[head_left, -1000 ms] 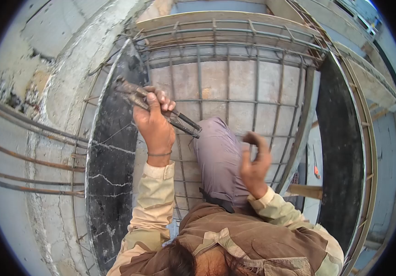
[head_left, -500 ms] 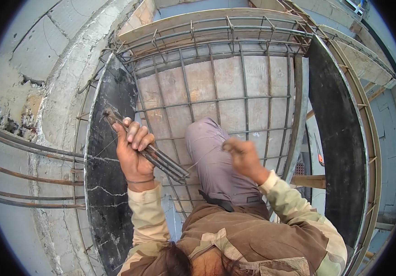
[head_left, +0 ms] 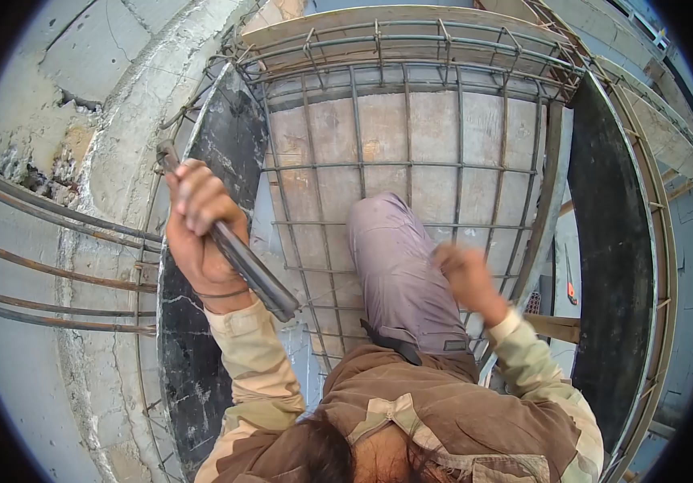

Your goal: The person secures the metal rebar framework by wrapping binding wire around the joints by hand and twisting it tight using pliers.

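Observation:
My left hand (head_left: 205,233) is raised on the left, closed around a pair of dark metal pincers (head_left: 256,272). Their head (head_left: 167,154) points up and away, beside the dark panel (head_left: 229,133), and the handles slant down toward my knee. Held close by my thigh, my right hand (head_left: 469,278) is closed, its fingers pinched together and smeared by motion. The thin wire that led to it in the earlier frame is too fine to make out now. Below and ahead of both hands spreads a grid of steel rebar (head_left: 407,165).
A second dark panel (head_left: 608,241) stands on the right. At the far end a rebar cage (head_left: 411,40) crosses along a board. Several bent bars (head_left: 56,266) stick out on the left beside rough concrete (head_left: 133,97). My bent knee (head_left: 386,233) rises in the middle.
My left hand has swung the pincers left and slightly up, and the handles look closer together. My right hand has shifted a little right in view. The whole view has turned slightly.

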### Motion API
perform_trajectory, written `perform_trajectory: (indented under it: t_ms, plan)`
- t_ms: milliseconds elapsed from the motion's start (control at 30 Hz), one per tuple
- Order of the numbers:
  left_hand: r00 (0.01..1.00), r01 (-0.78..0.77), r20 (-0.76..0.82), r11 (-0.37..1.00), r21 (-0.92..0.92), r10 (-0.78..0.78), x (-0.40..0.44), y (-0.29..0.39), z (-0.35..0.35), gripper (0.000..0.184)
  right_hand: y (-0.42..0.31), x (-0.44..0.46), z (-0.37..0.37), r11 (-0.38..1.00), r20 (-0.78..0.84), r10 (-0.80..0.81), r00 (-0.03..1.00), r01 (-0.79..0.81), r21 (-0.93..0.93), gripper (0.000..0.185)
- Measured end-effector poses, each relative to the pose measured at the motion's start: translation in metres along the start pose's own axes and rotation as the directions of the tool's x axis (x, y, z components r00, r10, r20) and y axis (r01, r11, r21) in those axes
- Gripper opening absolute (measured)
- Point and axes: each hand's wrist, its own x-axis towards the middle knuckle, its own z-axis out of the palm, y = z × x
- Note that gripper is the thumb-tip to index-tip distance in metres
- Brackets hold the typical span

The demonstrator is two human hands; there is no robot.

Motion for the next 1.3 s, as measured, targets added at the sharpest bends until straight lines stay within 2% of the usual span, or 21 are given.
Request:
perform_trajectory:
  t_ms: [33,100,133,167,200,267,300,367,467,500,533,567,600,700,967,1000,1033,1100,1133,1200,1300]
  plan:
    - [0.998,-0.056,0.023,0.971,-0.231,0.063,0.001,-0.004,0.008,0.025,-0.028,-0.009,0.017,0.959,0.392,0.239,0.889,-0.152,-0.24,0.016]
    - [0.973,-0.218,0.06,0.974,-0.068,0.222,0.017,-0.014,0.014,0.026,-0.053,-0.034,0.054,0.979,0.64,0.172,0.749,-0.2,-0.029,0.023]
    - [0.902,-0.421,0.108,0.798,0.431,0.418,0.027,-0.019,0.016,0.027,-0.071,-0.021,0.053,0.966,0.81,0.131,0.572,-0.256,0.025,0.025]
    - [0.799,-0.496,0.25,0.363,0.789,0.547,0.035,-0.019,0.019,0.028,-0.078,-0.011,0.041,0.965,0.861,0.038,0.508,-0.241,0.1,0.021]
    - [0.786,-0.512,0.265,0.347,0.785,0.559,0.041,-0.01,0.021,0.028,-0.082,0.0,0.022,0.957,0.898,-0.057,0.437,-0.231,0.173,0.02]
    - [0.939,-0.117,0.045,0.195,0.974,0.34,0.043,0.013,0.012,0.037,-0.091,0.028,-0.049,0.863,0.812,-0.139,0.566,-0.332,0.38,0.033]
    - [0.934,-0.129,0.056,0.188,0.974,0.352,0.042,0.02,0.002,0.037,-0.077,0.009,-0.068,0.801,0.393,-0.034,0.919,-0.21,0.56,0.033]
    - [0.997,0.044,-0.074,0.798,0.6,0.001,0.043,0.032,-0.01,0.037,-0.079,0.022,-0.102,0.754,0.121,0.436,0.892,-0.435,0.493,0.026]
    - [0.987,-0.117,-0.08,0.958,0.263,0.142,0.048,0.001,-0.014,0.037,-0.024,0.011,-0.057,0.865,-0.019,0.499,0.866,-0.497,0.076,0.014]
    - [0.987,-0.124,-0.063,0.958,0.259,0.145,0.054,-0.005,-0.008,0.037,-0.006,-0.004,-0.039,0.966,0.123,0.189,0.974,-0.161,-0.204,0.013]
    - [0.923,-0.321,0.012,0.751,0.577,0.386,0.058,-0.011,0.002,0.036,-0.007,-0.022,-0.028,0.942,0.269,0.21,0.94,-0.121,-0.314,0.015]
    - [0.807,-0.442,0.157,0.405,0.8,0.57,0.06,-0.013,0.007,0.035,-0.02,-0.026,-0.024,0.934,0.332,0.302,0.893,-0.207,-0.293,0.017]
    - [0.853,-0.362,0.195,0.279,0.89,0.484,0.059,-0.002,0.006,0.034,-0.028,-0.023,-0.031,0.948,0.264,0.26,0.929,-0.195,-0.251,0.015]
    - [0.848,-0.336,0.199,0.207,0.919,0.492,0.062,-0.006,0.001,0.037,-0.058,-0.011,-0.063,0.903,0.159,0.408,0.899,-0.371,-0.217,0.008]
    - [0.683,-0.596,0.204,0.374,0.71,0.701,0.069,-0.034,0.008,0.034,-0.059,-0.082,-0.01,0.941,0.643,0.287,0.71,-0.334,-0.051,0.011]
    - [0.775,-0.557,0.119,0.581,0.593,0.621,0.068,-0.031,0.007,0.036,-0.059,-0.082,-0.005,0.937,0.711,0.3,0.635,-0.336,-0.095,0.014]
    - [0.769,-0.569,0.132,0.575,0.588,0.625,0.067,-0.025,0.009,0.036,-0.056,-0.076,-0.006,0.942,0.712,0.29,0.64,-0.322,-0.095,0.014]
    - [0.99,-0.096,0.023,0.531,0.842,0.141,0.062,-0.014,0.014,0.04,-0.047,-0.059,-0.019,0.945,0.691,0.28,0.667,-0.319,-0.075,0.019]
    - [0.989,-0.112,0.04,0.531,0.84,0.145,0.059,-0.017,0.017,0.04,-0.045,-0.038,-0.035,0.933,0.689,0.304,0.658,-0.352,-0.075,0.025]
    - [0.999,-0.004,-0.001,0.15,0.989,0.034,0.052,-0.032,0.019,0.043,-0.038,-0.001,-0.056,0.984,0.439,0.18,0.88,-0.157,-0.087,0.031]
    - [1.0,0.001,-0.005,0.364,0.931,0.013,0.037,-0.068,0.011,0.046,-0.068,0.062,-0.05,0.99,0.238,0.134,0.962,-0.139,0.008,0.04]
